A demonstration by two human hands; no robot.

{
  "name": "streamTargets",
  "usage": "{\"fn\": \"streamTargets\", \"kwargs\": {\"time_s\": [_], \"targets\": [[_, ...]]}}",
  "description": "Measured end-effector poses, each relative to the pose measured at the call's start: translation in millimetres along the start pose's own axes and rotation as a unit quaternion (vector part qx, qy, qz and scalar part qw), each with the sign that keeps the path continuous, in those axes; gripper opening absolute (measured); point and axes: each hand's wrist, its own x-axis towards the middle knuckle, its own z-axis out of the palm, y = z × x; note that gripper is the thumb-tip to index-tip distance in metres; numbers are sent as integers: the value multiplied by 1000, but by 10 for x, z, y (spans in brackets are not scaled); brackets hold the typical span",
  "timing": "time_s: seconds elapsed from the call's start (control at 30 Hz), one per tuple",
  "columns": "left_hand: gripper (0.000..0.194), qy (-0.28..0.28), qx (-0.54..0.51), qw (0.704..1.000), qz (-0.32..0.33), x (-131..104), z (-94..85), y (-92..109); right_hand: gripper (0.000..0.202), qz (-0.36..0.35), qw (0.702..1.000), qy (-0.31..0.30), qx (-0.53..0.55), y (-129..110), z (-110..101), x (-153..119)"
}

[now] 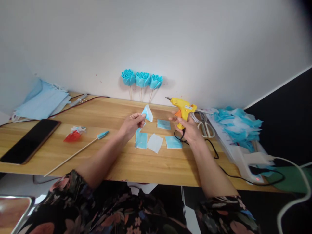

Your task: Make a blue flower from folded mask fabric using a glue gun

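Note:
My left hand (134, 125) pinches a folded blue-and-white fabric piece (148, 113) above the wooden table. In my right hand (188, 128) is a yellow glue gun (182, 107), its nozzle pointing up and left towards the piece. Several cut squares lie below and between my hands, among them a blue one (141, 140), a white one (155, 143) and another blue one (173, 142). A stick (73, 156) with a rolled blue tip lies left of my left forearm. Three blue fabric flowers (142, 79) on sticks lean against the wall.
On the left are a black phone (30, 141), a red-and-white packet (74, 135) and stacked masks (42, 100). Scissors (206, 129), a tray of blue scraps (240, 125) and a power strip (254, 177) with cables sit on the right. The table's front edge (146, 182) is near my body.

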Motion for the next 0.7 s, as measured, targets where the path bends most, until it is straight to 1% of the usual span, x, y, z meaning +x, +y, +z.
{"fn": "streamTargets", "kwargs": {"time_s": [0.2,0.33,0.47,0.6,0.7], "targets": [[42,10,-7,1000,-2,11,-19,20,41,7,1000,-18,-2,70,80,-31],[42,10,-4,1000,-8,28,-33,2,47,16,998,-32,-43,110,117,-58],[44,4,1,1000,-15,48,-53,-42,52,-9,993,-41,-106,122,142,-74],[45,-14,6,1000,-19,52,-64,-76,50,-38,986,-57,-153,115,171,-82],[46,-14,15,999,-26,48,-58,-81,51,-46,982,-55,-172,117,193,-82]]}}
